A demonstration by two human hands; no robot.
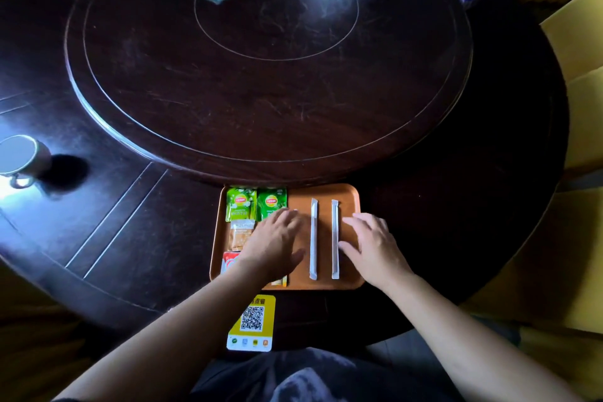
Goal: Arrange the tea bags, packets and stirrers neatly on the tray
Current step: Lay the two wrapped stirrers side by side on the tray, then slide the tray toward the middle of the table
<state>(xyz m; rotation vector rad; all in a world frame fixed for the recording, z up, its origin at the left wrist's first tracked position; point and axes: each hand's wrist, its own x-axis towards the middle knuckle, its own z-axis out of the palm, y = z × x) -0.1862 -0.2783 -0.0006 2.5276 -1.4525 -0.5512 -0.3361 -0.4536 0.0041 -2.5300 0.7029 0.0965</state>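
Nearest to me are dark trousers at the bottom edge, then a yellow card (252,323) with a square code lying on the near edge of the round dark table (456,222). Just beyond it sits the orange tray (350,196), and I judge the arranging nearly done. Two green tea bags (256,203) lie side by side in the tray's far left corner, touching or almost so. A pale packet (240,233) lies below them along the left edge, and a red and white packet (228,263) sits near the near left corner, partly hidden. Two white wrapped stirrers (324,238) lie parallel on the right half, running from far edge toward near edge. My left hand (277,243) rests flat over the tray's middle, fingers loosely together, holding nothing; it covers what lies beneath, including a small yellowish packet peeking out at the near edge. My right hand (375,246) lies flat at the tray's right edge, fingers slightly spread, fingertips at the right stirrer, gripping nothing. What seems left is small straightening. Open table surrounds the tray; a raised turntable rim runs just past its far edge, and a cup (21,157) stands well apart at the left.
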